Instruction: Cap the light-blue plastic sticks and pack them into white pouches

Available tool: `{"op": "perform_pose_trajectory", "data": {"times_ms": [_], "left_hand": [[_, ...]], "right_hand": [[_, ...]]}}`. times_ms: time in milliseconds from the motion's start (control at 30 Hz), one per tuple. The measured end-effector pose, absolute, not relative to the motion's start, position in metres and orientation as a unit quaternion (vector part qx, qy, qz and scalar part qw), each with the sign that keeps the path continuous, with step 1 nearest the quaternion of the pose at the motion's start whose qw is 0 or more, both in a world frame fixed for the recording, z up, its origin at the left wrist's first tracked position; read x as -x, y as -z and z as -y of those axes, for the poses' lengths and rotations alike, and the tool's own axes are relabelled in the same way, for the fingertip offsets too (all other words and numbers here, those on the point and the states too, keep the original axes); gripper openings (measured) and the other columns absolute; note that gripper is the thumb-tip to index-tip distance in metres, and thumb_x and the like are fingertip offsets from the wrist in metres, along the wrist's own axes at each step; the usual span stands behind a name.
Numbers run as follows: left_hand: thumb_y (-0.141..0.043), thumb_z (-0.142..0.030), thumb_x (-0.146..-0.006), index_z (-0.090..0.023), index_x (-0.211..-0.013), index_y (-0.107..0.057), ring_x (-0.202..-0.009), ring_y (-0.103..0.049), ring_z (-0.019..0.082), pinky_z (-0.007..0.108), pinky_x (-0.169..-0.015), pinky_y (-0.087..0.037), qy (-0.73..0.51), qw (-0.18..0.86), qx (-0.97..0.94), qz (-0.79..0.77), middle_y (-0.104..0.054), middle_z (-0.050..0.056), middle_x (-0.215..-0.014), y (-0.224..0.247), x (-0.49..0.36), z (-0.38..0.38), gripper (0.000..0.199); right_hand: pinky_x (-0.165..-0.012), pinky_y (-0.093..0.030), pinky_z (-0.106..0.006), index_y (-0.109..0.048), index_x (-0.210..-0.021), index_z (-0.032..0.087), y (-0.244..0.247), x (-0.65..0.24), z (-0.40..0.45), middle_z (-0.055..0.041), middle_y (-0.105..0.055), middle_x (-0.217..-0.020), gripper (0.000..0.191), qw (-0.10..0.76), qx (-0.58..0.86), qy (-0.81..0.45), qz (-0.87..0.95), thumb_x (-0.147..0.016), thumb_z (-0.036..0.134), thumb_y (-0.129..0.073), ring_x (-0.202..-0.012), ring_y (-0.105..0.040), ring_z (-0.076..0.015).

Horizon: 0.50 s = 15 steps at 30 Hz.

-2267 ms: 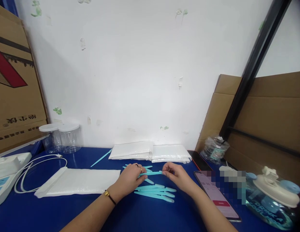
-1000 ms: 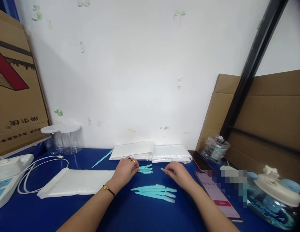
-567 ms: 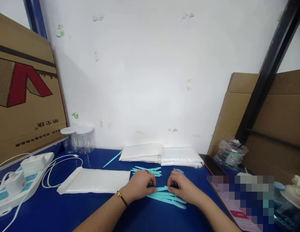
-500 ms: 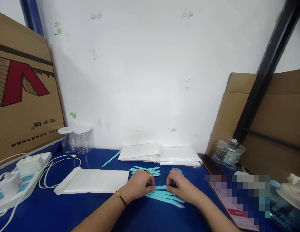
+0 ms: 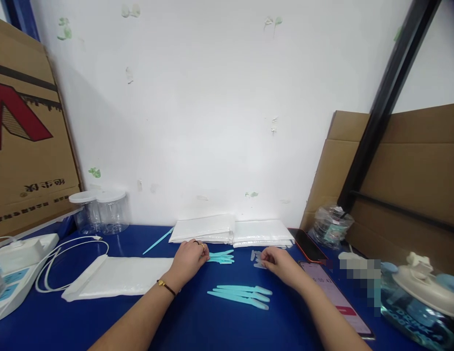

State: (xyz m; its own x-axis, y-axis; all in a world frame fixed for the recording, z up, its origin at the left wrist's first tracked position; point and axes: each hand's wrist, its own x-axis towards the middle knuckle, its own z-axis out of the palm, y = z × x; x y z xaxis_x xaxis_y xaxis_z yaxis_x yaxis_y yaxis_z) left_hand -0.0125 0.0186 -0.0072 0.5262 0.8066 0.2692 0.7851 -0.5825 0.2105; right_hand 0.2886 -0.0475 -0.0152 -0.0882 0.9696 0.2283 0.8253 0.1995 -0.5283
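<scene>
My left hand (image 5: 190, 259) is at the back pile of teal eyebrow razors (image 5: 222, 257), its fingers closed over the pile's left ends. To the right, my right hand (image 5: 277, 261) reaches into a few small clear plastic caps (image 5: 256, 258). Its thumb and fingers are bent together; whether a cap is between them is hidden. Nearer me, a row of teal eyebrow razors (image 5: 241, 295) with clear-covered tips lies side by side on the blue table, touched by neither hand. One more teal razor (image 5: 157, 241) lies apart at the back left.
White flat packets (image 5: 263, 233) lie along the wall, and another white packet (image 5: 120, 275) is left of my left hand. Two clear jars (image 5: 112, 212), a power strip (image 5: 14, 287) and a cable stand left. Right are phones (image 5: 336, 297) and a bottle (image 5: 424, 307).
Both hands have moved away from the front row of razors, where they held one between them. The left went back to the razor pile, the right to the clear caps. The view shifted slightly.
</scene>
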Motion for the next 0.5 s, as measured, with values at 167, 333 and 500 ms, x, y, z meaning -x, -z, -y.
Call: {"op": "perform_pose_trajectory", "data": {"times_ms": [167,333,500], "left_hand": [[-0.055,-0.031,-0.081,-0.024,-0.09,-0.063,-0.092,-0.055,0.02,0.03,-0.078,-0.038,-0.187,0.049,-0.87,-0.453,-0.064,0.002,-0.092,0.004,0.008,-0.012,0.014],[-0.049,-0.037,-0.085,-0.024,-0.085,-0.064,-0.087,-0.055,0.017,0.028,-0.076,-0.039,-0.197,0.131,-0.892,-0.386,-0.064,0.0,-0.089,-0.001,-0.004,0.01,0.02],[-0.053,-0.041,-0.084,-0.026,-0.095,-0.064,-0.092,-0.056,0.019,0.029,-0.081,-0.038,-0.164,0.125,-0.919,-0.334,-0.066,0.0,-0.093,0.007,-0.016,0.022,0.021]], "right_hand": [[-0.061,-0.04,-0.024,-0.065,-0.076,0.019,0.01,-0.289,0.062,-0.0013,-0.06,-0.08,0.005,0.247,0.566,-0.208,0.758,-0.073,0.022,-0.063,-0.069,-0.054,-0.0151],[-0.054,-0.037,-0.021,-0.063,-0.072,0.018,0.013,-0.279,0.07,0.0005,-0.057,-0.076,0.009,0.182,0.546,-0.256,0.777,-0.065,0.017,-0.068,-0.063,-0.051,-0.0122],[-0.053,-0.036,-0.021,-0.058,-0.074,0.02,0.008,-0.257,0.071,0.0021,-0.055,-0.067,0.003,0.227,0.545,-0.252,0.767,-0.075,0.018,-0.059,-0.061,-0.049,-0.0122]]}}
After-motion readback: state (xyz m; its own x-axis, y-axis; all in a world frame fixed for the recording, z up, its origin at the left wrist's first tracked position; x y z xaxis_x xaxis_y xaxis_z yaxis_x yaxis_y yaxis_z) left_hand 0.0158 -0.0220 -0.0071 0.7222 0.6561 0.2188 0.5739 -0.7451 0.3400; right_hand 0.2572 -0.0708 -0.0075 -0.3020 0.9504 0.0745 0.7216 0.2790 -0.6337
